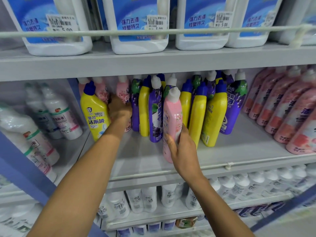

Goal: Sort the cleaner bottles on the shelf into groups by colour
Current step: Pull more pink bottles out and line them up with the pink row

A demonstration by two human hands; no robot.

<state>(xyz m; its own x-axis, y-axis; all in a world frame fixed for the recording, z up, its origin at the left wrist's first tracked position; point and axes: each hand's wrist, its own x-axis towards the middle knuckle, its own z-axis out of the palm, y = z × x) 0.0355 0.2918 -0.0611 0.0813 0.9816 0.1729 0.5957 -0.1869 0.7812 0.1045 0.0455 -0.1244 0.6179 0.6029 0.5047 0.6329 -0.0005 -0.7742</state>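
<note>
Bottle of pink cleaner [171, 124] with a white cap stands almost upright at the near edge of the middle shelf [239, 151]. Its long axis is vertical and the cap leans a little to the right. The right grip [183, 151] grasps its lower body from the near right side, with the thumb across the label.

Directly behind it stand mixed purple bottles [155, 113] and yellow bottles [213, 117]. Pink ones stand on both sides: a few pink bottles [123, 89] far on the left, and a long pink row [282, 108] on the right, well apart past the yellow and purple ones.

The left grip [119, 110] lies against the left pink bottles. Its fingers are hidden, so I cannot tell if it holds one. I judge the left group to be the nearer goal.

One yellow bottle at the left [94, 110] shows "强效洁厕液". On the upper shelf, white jugs [138, 23] with blue labels read "强力去渍 挂壁持久", and their price tags [224, 19] say "5.00".
</note>
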